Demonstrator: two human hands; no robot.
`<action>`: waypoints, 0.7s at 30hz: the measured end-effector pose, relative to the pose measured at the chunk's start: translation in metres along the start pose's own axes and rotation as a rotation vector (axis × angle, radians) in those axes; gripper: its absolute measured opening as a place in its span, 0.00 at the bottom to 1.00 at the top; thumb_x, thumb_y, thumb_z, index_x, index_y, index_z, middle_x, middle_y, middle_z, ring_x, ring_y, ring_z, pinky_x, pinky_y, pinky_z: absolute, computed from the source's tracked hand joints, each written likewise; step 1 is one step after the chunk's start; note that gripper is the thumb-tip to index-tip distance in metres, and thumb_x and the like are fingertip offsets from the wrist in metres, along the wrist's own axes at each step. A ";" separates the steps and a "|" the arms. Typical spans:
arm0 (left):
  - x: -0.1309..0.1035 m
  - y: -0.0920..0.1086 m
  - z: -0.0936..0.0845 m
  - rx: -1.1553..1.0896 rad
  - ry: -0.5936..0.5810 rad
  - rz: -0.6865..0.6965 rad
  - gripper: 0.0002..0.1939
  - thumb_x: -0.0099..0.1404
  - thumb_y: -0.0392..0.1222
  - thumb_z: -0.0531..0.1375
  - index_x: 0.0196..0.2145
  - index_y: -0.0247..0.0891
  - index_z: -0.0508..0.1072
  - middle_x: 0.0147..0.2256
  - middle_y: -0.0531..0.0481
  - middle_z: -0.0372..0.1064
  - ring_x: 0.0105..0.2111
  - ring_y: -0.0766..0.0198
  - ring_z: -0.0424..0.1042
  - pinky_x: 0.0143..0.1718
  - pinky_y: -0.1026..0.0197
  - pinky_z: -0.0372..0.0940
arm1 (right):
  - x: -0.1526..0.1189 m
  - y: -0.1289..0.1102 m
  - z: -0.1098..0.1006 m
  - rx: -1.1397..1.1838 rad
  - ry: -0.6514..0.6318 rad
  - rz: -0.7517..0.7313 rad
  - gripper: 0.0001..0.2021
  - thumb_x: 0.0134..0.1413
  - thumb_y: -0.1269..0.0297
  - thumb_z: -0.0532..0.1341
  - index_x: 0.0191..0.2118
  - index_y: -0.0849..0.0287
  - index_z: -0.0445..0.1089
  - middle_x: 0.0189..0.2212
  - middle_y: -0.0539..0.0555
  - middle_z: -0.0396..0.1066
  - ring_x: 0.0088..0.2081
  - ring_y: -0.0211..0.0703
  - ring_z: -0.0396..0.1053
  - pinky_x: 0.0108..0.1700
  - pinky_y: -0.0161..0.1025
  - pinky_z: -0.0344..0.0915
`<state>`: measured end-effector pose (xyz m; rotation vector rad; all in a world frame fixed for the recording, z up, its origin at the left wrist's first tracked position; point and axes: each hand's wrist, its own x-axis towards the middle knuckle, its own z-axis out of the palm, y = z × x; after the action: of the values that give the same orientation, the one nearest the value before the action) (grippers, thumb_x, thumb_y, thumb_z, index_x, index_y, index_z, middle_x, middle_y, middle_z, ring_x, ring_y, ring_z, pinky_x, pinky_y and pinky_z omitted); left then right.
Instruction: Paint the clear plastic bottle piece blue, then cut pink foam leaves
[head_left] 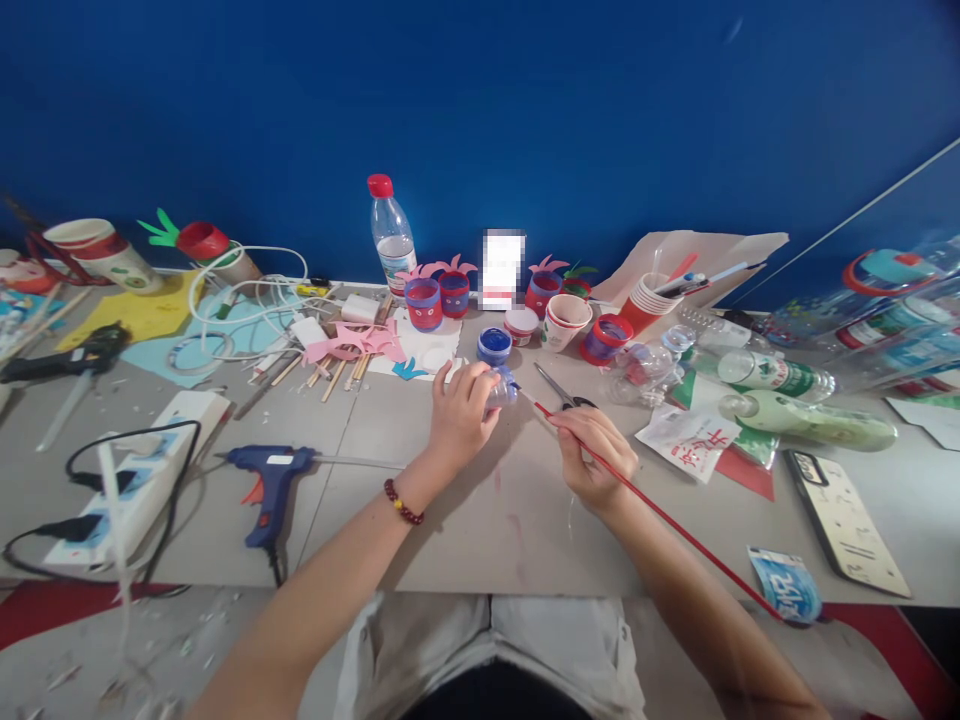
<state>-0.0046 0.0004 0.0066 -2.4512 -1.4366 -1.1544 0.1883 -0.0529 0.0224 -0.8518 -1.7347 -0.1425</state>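
My left hand (466,415) grips a small clear plastic bottle piece (498,390) with blue paint on its far rim. In my right hand (596,455) is a long red-handled paintbrush (660,515), pinched near its front end. The brush tip points left, close to the painted rim; whether it touches, I cannot tell. Just beyond my left hand stands an open jar of blue paint (494,344), with a pink-lidded jar (521,325) beside it. Scissors (559,385) lie between the jar and my right hand, their handles partly hidden behind my fingers.
A blue glue gun (271,480) and a white power strip (150,470) with cables lie left. Painted cups (424,303), a paper cup (564,322) and a tall bottle (391,235) line the back. Plastic bottles (776,372) and a phone (847,520) are right.
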 end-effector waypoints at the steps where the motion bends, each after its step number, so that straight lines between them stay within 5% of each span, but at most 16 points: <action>1: 0.000 0.000 0.000 0.005 0.009 0.010 0.17 0.59 0.32 0.63 0.46 0.40 0.69 0.49 0.40 0.74 0.51 0.52 0.74 0.64 0.42 0.55 | 0.000 0.000 0.000 0.006 -0.004 -0.002 0.13 0.59 0.78 0.58 0.43 0.55 0.74 0.29 0.53 0.78 0.32 0.45 0.76 0.36 0.43 0.75; 21: -0.001 0.001 0.000 0.019 0.000 0.014 0.18 0.59 0.33 0.64 0.47 0.40 0.69 0.50 0.40 0.74 0.52 0.51 0.73 0.64 0.43 0.55 | -0.003 0.002 0.000 0.010 -0.013 -0.003 0.12 0.59 0.77 0.59 0.44 0.55 0.74 0.30 0.53 0.78 0.32 0.45 0.77 0.36 0.44 0.75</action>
<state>-0.0042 -0.0007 0.0065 -2.4451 -1.4220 -1.1328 0.1898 -0.0531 0.0188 -0.8441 -1.7475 -0.1305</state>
